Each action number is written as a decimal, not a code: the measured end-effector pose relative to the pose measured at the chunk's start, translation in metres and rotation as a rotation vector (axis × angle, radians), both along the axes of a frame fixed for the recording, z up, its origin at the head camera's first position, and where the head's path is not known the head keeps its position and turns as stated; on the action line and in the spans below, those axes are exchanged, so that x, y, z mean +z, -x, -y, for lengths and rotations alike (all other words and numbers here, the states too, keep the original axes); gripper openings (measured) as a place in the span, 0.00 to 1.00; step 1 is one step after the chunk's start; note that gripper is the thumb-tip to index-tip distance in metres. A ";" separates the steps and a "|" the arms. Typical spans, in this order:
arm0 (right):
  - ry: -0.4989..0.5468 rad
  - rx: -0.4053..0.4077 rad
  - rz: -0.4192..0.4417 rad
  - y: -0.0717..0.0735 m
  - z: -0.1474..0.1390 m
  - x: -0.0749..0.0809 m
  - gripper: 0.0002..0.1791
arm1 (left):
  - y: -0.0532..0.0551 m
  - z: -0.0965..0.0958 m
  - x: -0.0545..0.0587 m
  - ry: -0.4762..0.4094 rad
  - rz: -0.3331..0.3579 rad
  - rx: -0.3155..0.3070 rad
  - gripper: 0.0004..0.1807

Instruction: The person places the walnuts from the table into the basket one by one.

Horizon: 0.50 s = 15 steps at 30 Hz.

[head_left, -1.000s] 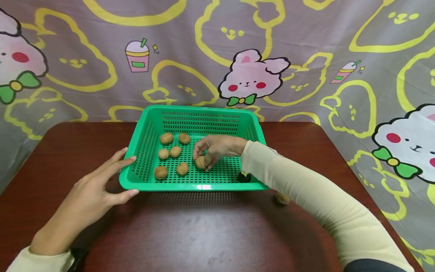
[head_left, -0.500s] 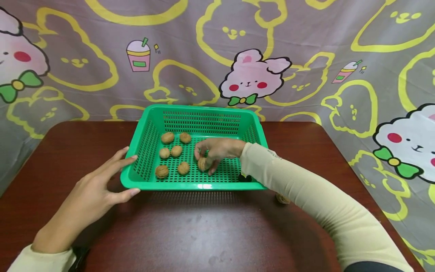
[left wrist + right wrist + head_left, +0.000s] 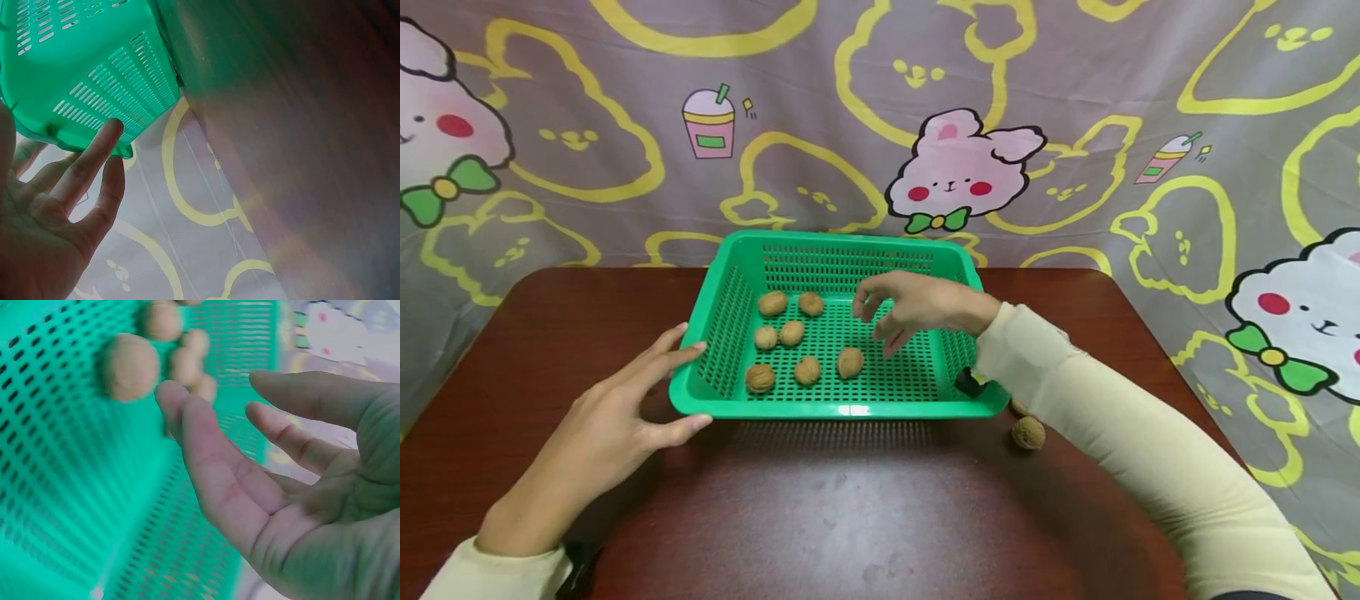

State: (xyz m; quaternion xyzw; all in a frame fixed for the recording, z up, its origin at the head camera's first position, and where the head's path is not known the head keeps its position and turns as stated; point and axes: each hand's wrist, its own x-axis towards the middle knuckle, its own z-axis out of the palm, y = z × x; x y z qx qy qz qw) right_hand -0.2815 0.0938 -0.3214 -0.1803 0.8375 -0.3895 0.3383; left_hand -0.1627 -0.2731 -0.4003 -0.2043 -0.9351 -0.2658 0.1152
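Over the right half of a green plastic basket (image 3: 880,410), my right hand (image 3: 921,304) hovers with loosely bent fingers and holds nothing. A walnut (image 3: 850,362) lies on the basket floor just left of it and below. In the right wrist view that walnut (image 3: 131,367) shows beyond the fingertips. Several more walnuts, one of them (image 3: 760,379) near the front left corner, rest in the basket's left half. My left hand (image 3: 610,412) is at the basket's left end, fingertips at the rim and thumb by the front corner. Its fingers (image 3: 87,169) look nearly straight in the left wrist view.
Outside the basket's front right corner, a walnut (image 3: 1028,433) lies on the dark wooden table (image 3: 820,517), with another partly hidden behind it by the right sleeve. A patterned cloth (image 3: 820,108) with rabbit drawings hangs behind the table and along its right side.
My right hand has let go of the walnut on the basket floor and moved up and to the right. The walnuts outside the basket show more now. The left hand stays at the rim.
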 end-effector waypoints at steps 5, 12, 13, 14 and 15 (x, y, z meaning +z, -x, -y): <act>0.007 -0.043 -0.163 -0.027 -0.049 0.024 0.15 | 0.000 0.000 0.000 0.003 0.008 0.001 0.47; 0.006 -0.238 -0.296 -0.075 -0.131 0.020 0.16 | 0.001 -0.001 0.001 0.009 0.002 0.000 0.47; 0.003 -0.256 -0.311 -0.082 -0.141 0.018 0.15 | 0.001 -0.001 0.001 0.009 0.002 0.001 0.47; -0.004 -0.265 -0.330 -0.087 -0.150 0.015 0.15 | 0.001 -0.001 0.000 0.010 0.003 0.003 0.47; 0.001 -0.264 -0.346 -0.093 -0.159 0.012 0.15 | 0.001 0.000 0.000 0.009 0.003 0.006 0.48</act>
